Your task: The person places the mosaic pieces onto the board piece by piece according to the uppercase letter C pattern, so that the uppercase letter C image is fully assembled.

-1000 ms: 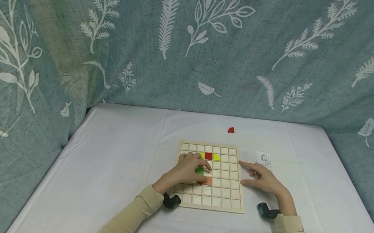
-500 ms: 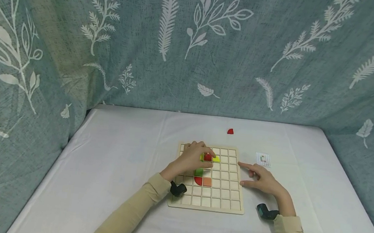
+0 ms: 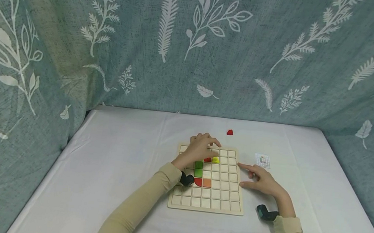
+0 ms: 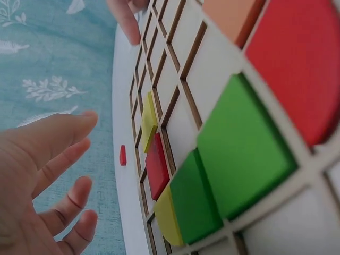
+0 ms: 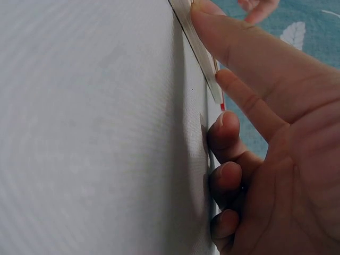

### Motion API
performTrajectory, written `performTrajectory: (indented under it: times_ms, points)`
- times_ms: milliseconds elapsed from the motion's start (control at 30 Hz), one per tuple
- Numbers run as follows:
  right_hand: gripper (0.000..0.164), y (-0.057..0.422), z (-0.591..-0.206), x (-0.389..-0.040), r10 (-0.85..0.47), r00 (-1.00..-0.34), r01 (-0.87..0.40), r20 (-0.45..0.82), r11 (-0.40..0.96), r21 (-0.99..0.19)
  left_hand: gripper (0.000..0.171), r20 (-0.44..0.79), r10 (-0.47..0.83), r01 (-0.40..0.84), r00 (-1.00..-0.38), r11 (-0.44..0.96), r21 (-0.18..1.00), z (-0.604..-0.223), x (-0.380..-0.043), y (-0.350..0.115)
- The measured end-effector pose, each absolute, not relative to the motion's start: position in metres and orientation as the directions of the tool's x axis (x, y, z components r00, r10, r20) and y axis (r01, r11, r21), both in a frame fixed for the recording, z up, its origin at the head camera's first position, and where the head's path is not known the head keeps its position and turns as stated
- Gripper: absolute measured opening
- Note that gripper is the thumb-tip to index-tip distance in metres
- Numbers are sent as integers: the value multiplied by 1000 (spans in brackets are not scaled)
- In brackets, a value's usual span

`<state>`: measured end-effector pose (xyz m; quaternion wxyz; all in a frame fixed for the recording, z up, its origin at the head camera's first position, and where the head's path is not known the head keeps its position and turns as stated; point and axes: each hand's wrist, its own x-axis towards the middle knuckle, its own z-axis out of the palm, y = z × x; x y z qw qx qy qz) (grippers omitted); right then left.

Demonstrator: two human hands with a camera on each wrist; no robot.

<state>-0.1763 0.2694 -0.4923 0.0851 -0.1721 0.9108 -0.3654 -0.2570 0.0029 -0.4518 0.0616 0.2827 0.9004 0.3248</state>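
A wooden grid board (image 3: 205, 210) lies on the table, with coloured tiles in some cells. My left hand (image 3: 201, 147) hovers over its far rows, fingers spread and nothing between them. Near it in the left wrist view are a yellow tile (image 4: 149, 125), a red square (image 4: 155, 166), another yellow tile (image 4: 166, 220) and two green squares (image 4: 244, 149). Nearer me sit a red quarter-circle tile (image 3: 198, 182) and an orange square (image 3: 206, 183). My right hand (image 3: 261, 178) touches the board's right edge with extended thumb and index fingertips; its other fingers curl under.
Beyond the board's far edge lies a loose red quarter-circle tile (image 3: 229, 132). A small printed pattern card (image 3: 263, 160) is at the right, past my right hand. A patterned teal curtain (image 3: 163, 79) stands behind the white-covered table (image 3: 129, 137).
My left hand has moved away from me, from the orange tile up to the far rows, uncovering the red quarter-circle and green tiles. The right hand has stayed at the board's edge.
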Motion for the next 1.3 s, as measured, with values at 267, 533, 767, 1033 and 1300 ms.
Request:
performTrajectory:
  times_ms: [267,533,767,1033,1300]
  points:
    - [66,269,-492,-176,-389,-921,-260,-26,663,-703,30,47,553,452,-832,625,636,-453,-270,19]
    - [66,269,-491,-175,-394,-919,-265,-25,663,-700,32,9,502,406,-865,690,600,-449,-284,32]
    - [65,269,-492,-176,-400,-916,-278,-14,661,-697,33,-15,462,360,-887,712,602,-454,-299,39]
    - [65,269,-491,-177,-402,-915,-283,-11,663,-693,31,-12,412,341,-911,769,541,-461,-310,51]
    - [66,269,-490,-177,-398,-917,-286,-4,666,-689,37,-42,370,306,-928,821,482,-460,-315,63]
